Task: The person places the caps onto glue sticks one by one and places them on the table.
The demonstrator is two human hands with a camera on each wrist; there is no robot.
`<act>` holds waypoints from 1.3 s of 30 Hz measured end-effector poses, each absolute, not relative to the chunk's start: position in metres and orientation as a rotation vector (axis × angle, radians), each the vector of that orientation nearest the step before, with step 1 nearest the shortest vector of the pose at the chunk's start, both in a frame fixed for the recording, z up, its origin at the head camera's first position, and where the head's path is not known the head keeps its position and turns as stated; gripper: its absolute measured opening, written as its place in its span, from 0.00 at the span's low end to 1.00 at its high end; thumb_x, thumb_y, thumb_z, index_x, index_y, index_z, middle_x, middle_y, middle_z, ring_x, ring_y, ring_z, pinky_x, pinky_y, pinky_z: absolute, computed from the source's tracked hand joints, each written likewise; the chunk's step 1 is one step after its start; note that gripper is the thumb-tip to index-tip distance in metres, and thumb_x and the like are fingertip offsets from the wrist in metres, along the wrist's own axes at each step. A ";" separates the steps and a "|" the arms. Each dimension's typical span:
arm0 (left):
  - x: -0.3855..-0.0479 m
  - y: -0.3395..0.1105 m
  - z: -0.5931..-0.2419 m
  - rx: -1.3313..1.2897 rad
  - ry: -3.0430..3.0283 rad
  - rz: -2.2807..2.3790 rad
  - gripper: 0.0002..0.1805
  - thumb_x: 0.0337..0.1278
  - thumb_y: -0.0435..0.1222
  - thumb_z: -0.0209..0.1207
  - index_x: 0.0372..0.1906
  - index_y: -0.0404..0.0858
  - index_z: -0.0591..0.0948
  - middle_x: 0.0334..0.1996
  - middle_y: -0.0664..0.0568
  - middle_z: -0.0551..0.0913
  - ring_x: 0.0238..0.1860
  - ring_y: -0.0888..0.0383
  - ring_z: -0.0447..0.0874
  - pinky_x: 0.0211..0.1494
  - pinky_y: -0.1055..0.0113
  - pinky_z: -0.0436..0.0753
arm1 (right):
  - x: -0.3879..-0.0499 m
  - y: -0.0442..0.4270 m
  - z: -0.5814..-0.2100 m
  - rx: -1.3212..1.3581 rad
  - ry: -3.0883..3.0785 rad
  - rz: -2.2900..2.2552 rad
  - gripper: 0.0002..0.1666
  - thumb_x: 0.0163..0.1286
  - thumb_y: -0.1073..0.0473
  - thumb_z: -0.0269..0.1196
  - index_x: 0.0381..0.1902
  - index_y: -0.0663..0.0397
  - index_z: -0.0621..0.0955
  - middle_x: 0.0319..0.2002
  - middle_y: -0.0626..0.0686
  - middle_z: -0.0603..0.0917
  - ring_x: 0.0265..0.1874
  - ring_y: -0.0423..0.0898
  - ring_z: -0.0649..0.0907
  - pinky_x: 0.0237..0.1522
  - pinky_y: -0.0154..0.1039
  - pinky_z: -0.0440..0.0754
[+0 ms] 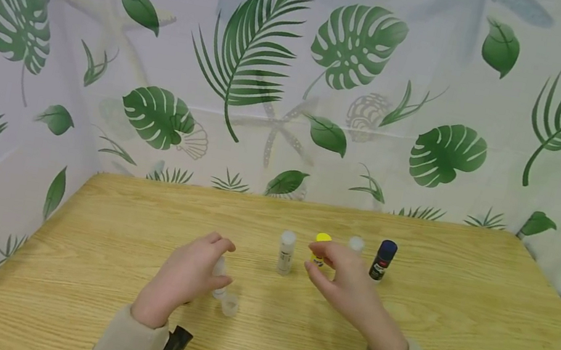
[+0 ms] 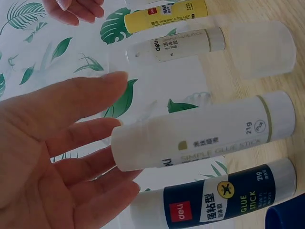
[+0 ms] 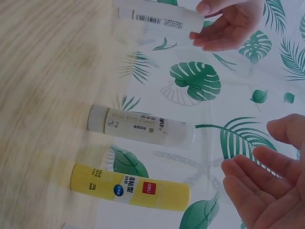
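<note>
From where I stand, the left hand (image 1: 186, 274) curves loosely round a white glue stick (image 2: 214, 129) at its three o'clock, thumb spread wide; I can't tell whether the fingertips touch. A loose translucent cap (image 1: 229, 305) sits at four o'clock, and a navy glue stick (image 2: 224, 198) beside the white one shows its pale bare neck. The right hand (image 1: 343, 280), empty with a wide gap, is near the capped yellow tube (image 3: 131, 187) at its ten o'clock. Glue levels are hidden.
</note>
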State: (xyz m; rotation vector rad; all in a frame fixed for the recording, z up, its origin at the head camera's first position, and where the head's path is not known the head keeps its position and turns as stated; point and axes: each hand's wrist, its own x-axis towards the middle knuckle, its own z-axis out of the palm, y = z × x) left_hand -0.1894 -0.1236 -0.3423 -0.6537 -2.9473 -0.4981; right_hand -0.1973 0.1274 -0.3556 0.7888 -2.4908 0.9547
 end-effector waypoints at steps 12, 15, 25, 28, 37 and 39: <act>-0.195 -0.125 -0.350 -0.670 -3.022 -0.500 0.22 0.40 0.34 0.67 0.45 0.35 0.75 0.39 0.46 0.77 0.32 0.54 0.77 0.32 0.63 0.76 | -0.197 0.125 -0.358 0.787 -2.506 0.937 0.14 0.57 0.64 0.62 0.41 0.64 0.78 0.39 0.57 0.80 0.39 0.49 0.79 0.38 0.41 0.78; -0.194 -0.125 -0.351 -0.666 -3.028 -0.503 0.22 0.40 0.31 0.66 0.46 0.35 0.75 0.40 0.45 0.76 0.30 0.55 0.76 0.30 0.65 0.75 | -0.197 0.124 -0.358 0.794 -2.505 0.928 0.13 0.57 0.64 0.62 0.41 0.64 0.78 0.39 0.57 0.80 0.38 0.49 0.79 0.38 0.41 0.78; -0.193 -0.123 -0.351 -0.691 -3.010 -0.524 0.19 0.42 0.23 0.61 0.45 0.33 0.76 0.39 0.44 0.76 0.31 0.54 0.75 0.29 0.67 0.74 | -0.197 0.124 -0.359 0.801 -2.508 0.934 0.13 0.57 0.65 0.62 0.40 0.64 0.78 0.38 0.57 0.80 0.37 0.49 0.79 0.38 0.42 0.77; -0.193 -0.123 -0.352 -0.708 -2.991 -0.551 0.18 0.42 0.23 0.62 0.44 0.32 0.76 0.38 0.44 0.76 0.33 0.52 0.76 0.31 0.65 0.75 | -0.197 0.123 -0.359 0.808 -2.506 0.934 0.12 0.57 0.64 0.62 0.40 0.64 0.78 0.38 0.56 0.80 0.37 0.50 0.79 0.37 0.41 0.78; -0.195 -0.122 -0.355 -0.763 -2.972 -0.621 0.14 0.41 0.30 0.65 0.36 0.32 0.76 0.30 0.49 0.76 0.29 0.58 0.74 0.30 0.67 0.73 | -0.197 0.122 -0.361 0.801 -2.516 0.935 0.13 0.57 0.64 0.62 0.40 0.64 0.78 0.38 0.56 0.80 0.37 0.50 0.79 0.37 0.41 0.78; -0.195 -0.122 -0.355 -0.764 -2.983 -0.640 0.13 0.42 0.31 0.65 0.36 0.32 0.76 0.30 0.49 0.77 0.28 0.58 0.74 0.29 0.68 0.73 | -0.197 0.122 -0.361 0.799 -2.515 0.937 0.13 0.56 0.64 0.63 0.40 0.64 0.78 0.38 0.56 0.80 0.37 0.50 0.79 0.37 0.41 0.78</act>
